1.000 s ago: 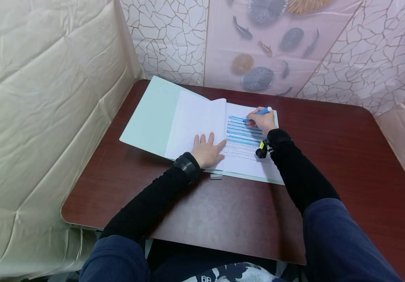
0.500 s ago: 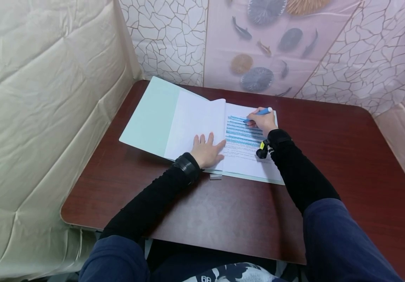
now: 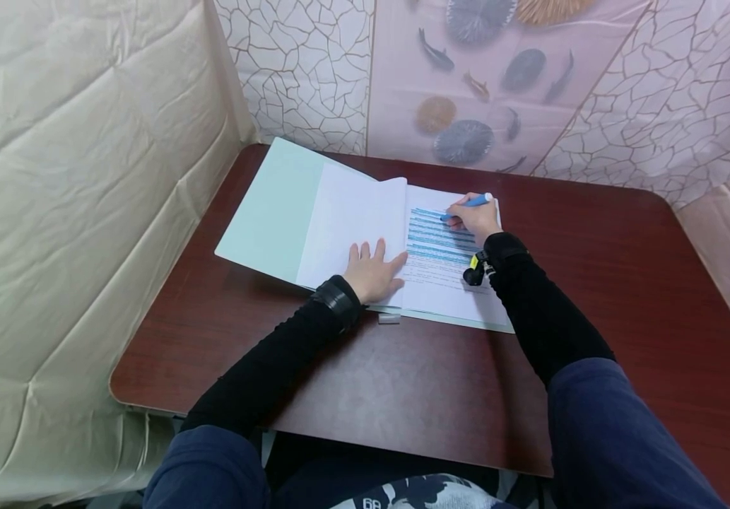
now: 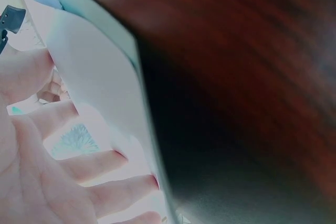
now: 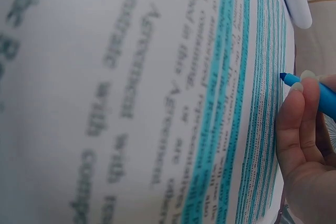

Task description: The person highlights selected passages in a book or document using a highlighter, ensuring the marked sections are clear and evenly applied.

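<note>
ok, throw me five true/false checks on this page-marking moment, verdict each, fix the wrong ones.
1. The right hand holds a blue highlighter. True.
2. The left hand also holds a pen. False: the left hand lies with fingers spread on the blank left-hand page.
3. The blue stripes cover only the bottom lines of the printed page. False: the blue stripes are on its upper part; lines below are unmarked.
4. The mint-green folder is open on the table. True.
5. The highlighter is capped. False: its tip is bare.
</note>
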### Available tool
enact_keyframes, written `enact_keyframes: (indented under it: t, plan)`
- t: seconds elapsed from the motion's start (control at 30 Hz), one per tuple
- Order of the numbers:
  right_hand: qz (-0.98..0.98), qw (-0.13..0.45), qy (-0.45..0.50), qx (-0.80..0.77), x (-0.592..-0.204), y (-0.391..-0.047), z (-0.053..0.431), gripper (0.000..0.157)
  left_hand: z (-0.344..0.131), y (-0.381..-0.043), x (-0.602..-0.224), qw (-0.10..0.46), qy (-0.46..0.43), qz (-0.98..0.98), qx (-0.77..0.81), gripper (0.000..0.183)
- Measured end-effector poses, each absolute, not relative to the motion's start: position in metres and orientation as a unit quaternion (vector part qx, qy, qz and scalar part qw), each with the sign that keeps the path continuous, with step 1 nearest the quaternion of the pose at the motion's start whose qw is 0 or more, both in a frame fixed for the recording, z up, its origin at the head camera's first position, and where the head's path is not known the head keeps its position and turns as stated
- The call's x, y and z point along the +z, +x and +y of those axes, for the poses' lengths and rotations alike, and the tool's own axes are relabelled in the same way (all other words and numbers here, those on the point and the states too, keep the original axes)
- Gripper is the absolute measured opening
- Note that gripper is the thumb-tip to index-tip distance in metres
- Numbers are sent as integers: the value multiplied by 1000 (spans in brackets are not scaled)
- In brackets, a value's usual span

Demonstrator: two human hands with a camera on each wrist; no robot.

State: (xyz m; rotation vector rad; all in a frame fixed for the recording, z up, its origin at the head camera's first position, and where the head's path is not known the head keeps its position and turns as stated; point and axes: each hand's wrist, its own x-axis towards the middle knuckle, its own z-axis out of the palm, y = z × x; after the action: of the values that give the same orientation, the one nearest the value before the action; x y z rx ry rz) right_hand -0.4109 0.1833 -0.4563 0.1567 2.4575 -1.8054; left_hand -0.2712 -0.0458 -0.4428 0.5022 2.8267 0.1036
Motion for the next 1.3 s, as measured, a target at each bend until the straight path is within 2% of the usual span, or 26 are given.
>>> enact_keyframes:
  t: [1.3]
  plan:
    - [809,47,56,-583,-454,-409,189,11,-46,-271,-442,134,176,974,42,59]
